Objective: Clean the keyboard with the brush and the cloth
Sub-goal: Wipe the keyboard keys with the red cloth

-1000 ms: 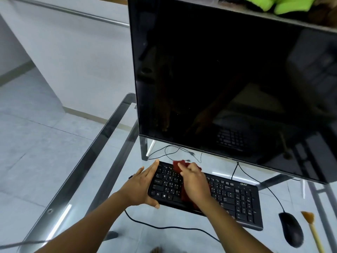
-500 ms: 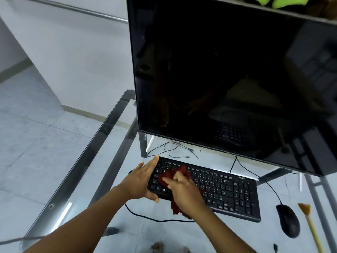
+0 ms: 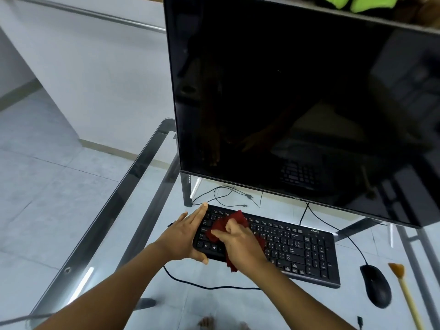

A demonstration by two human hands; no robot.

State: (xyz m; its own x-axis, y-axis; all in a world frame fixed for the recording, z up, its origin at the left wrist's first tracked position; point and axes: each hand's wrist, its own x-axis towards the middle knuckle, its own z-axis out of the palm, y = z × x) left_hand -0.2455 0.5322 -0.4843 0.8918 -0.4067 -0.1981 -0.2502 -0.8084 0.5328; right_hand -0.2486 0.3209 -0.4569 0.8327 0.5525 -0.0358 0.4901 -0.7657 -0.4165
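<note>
I see the black keyboard [image 3: 285, 244] flat on the glass table [image 3: 123, 210], below the monitor [image 3: 297, 103]. My left hand [image 3: 183, 234] braces its left end, fingers extended. My right hand [image 3: 240, 244] presses the red cloth [image 3: 226, 225] onto the left keys, fingers closed on it. The brush [image 3: 402, 284] lies far right, beside the mouse [image 3: 376, 285].

Person, two forearms and hands, head-camera view

Left hand [image 3: 184, 236] and right hand [image 3: 240, 246] bare; both forearms bare to frame edge, no sleeves showing; toes of bare feet [image 3: 207, 322] below glass.
</note>
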